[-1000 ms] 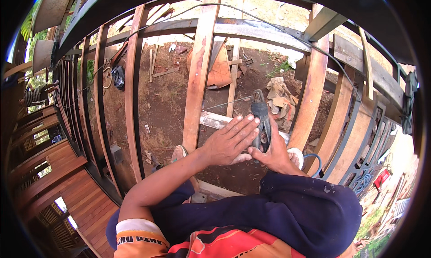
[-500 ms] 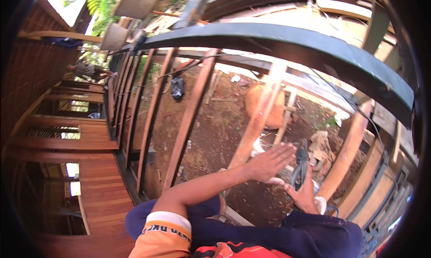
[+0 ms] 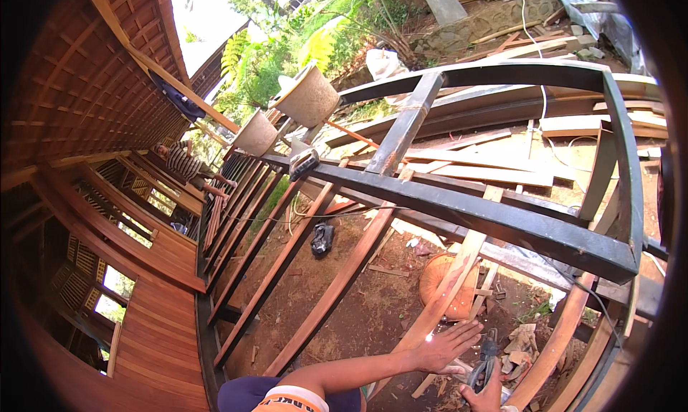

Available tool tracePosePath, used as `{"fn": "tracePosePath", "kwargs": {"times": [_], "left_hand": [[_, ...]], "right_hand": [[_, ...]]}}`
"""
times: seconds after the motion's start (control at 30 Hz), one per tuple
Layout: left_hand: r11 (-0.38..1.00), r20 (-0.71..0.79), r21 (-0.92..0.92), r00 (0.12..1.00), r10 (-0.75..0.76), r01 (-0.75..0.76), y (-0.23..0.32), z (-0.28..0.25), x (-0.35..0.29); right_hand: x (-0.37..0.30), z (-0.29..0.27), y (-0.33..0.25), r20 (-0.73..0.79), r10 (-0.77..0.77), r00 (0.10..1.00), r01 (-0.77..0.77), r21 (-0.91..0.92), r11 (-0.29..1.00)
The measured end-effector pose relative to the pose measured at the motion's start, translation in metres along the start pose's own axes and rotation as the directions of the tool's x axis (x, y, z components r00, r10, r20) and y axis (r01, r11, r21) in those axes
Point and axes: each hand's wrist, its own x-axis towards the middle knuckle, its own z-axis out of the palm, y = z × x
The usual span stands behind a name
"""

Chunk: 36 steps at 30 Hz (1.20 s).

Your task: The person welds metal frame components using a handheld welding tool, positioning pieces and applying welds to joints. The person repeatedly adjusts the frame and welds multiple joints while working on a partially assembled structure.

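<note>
Near the bottom of the head view, my left hand (image 3: 450, 346) is stretched out flat with fingers extended. It hovers beside a pale wooden beam (image 3: 459, 272) and looks to hold nothing. Just right of it, my right hand (image 3: 487, 392) is closed around a dark grey hand tool (image 3: 489, 346) with a narrow tip; it looks like pliers, though its exact kind is unclear. The tool's tip points away from me, close to my left fingers. Below the beams, a round orange object (image 3: 438, 286) sits on the soil.
A black metal frame (image 3: 459, 200) crosses ahead, with several wooden beams (image 3: 337, 297) running toward me over open gaps. Two buckets (image 3: 308, 96) and a dark power tool (image 3: 303, 163) stand on it. A cable (image 3: 598, 297) hangs at right. Another person (image 3: 183, 161) stands far left.
The view has tilted up and outward, so my hands sit lower in the picture and more of the frame and garden shows. My right hand still grips the tool; my left stays flat beside it.
</note>
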Motion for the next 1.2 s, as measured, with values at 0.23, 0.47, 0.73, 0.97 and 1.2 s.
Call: {"fn": "tracePosePath", "kwargs": {"times": [0.23, 0.47, 0.73, 0.97, 1.2], "left_hand": [[0.999, -0.109, -0.032, 0.994, 0.027, -0.031, -0.025, -0.013, 0.009], [0.967, -0.164, -0.252, 0.986, -0.01, -0.032, -0.019, 0.012, 0.02], [0.947, 0.695, -0.255, 0.718, 0.037, 0.197, -0.003, 0.075, 0.031], [0.942, 0.607, -0.244, 0.794, -0.035, 0.229, 0.005, 0.111, 0.027], [0.938, 0.555, -0.271, 0.831, -0.033, 0.218, 0.005, 0.115, 0.023]], "right_hand": [[0.011, -0.012, -0.067, 0.028, 0.093, 0.995, -0.089, -0.132, 0.987], [-0.011, -0.088, -0.11, -0.236, -0.035, 0.971, -0.125, -0.627, 0.769], [-0.051, -0.104, -0.197, -0.239, 0.154, 0.959, -0.283, -0.844, 0.456], [-0.041, -0.064, -0.241, -0.255, 0.303, 0.918, -0.338, -0.904, 0.261], [-0.018, -0.019, -0.25, -0.417, 0.52, 0.746, -0.56, -0.815, 0.149]]}}
